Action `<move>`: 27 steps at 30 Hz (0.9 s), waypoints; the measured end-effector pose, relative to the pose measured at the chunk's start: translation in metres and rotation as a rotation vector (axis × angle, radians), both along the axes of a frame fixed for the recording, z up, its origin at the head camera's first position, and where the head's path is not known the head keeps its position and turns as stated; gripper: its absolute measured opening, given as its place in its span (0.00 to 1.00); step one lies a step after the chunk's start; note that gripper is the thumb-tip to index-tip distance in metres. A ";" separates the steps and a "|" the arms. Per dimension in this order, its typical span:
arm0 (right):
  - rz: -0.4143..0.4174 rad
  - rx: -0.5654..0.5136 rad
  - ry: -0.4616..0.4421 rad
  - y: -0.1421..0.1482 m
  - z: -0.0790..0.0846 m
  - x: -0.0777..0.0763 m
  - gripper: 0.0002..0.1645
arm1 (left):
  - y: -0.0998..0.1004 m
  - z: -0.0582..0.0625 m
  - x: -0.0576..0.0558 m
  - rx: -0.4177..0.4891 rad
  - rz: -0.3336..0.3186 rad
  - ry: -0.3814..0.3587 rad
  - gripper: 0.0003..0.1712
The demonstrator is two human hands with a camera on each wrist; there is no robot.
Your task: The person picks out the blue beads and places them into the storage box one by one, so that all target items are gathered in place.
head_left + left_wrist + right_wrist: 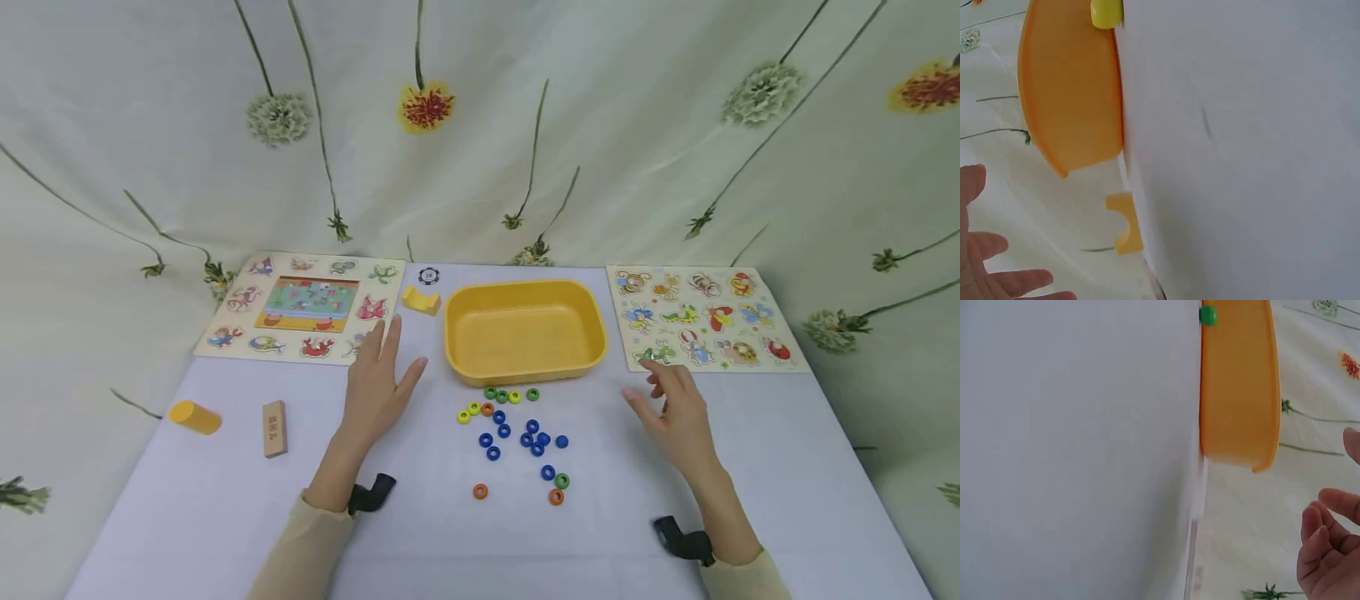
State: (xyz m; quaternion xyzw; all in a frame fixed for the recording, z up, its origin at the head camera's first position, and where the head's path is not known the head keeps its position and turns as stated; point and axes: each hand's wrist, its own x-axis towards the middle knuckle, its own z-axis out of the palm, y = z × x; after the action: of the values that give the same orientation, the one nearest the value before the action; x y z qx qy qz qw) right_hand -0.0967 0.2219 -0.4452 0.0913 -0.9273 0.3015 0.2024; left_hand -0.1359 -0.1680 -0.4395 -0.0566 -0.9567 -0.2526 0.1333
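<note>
My left hand (373, 396) hovers left of a yellow plastic tray (525, 333), fingers spread and holding nothing. On the other side, my right hand (675, 417) is held in the air with loosely bent fingers, nothing in its grasp. Between the hands lie several small ring beads: blue ones (486, 440), green ones (532, 394), yellow ones (463, 417) and orange ones (481, 492). In the left wrist view a yellow bead (1107, 12) shows by the tray wall. A green bead (1208, 315) appears there in the right wrist view.
A sea-animal puzzle board (225, 312) lies at back left, an insect board (720, 325) at back right. Left of the tray are a notched yellow block (422, 301) and a round chip (429, 276). A yellow cylinder (195, 417) and a wooden block (274, 429) lie further left.
</note>
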 end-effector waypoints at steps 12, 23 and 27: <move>0.458 -0.125 -0.140 -0.047 -0.011 0.018 0.31 | 0.042 -0.019 -0.020 0.379 -0.092 -0.143 0.34; 0.459 -0.106 -0.185 -0.048 -0.034 0.018 0.29 | 0.044 -0.028 -0.020 0.399 -0.130 -0.161 0.30; 0.463 -0.085 -0.183 -0.048 -0.042 0.017 0.27 | 0.044 -0.029 -0.020 0.398 -0.138 -0.172 0.30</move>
State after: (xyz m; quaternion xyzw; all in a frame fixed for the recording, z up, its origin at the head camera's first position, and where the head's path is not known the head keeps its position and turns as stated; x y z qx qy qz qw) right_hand -0.0794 0.1739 -0.4868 0.2650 -0.8827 0.3854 0.0466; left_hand -0.1555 -0.1243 -0.4685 -0.0726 -0.8897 -0.4487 0.0424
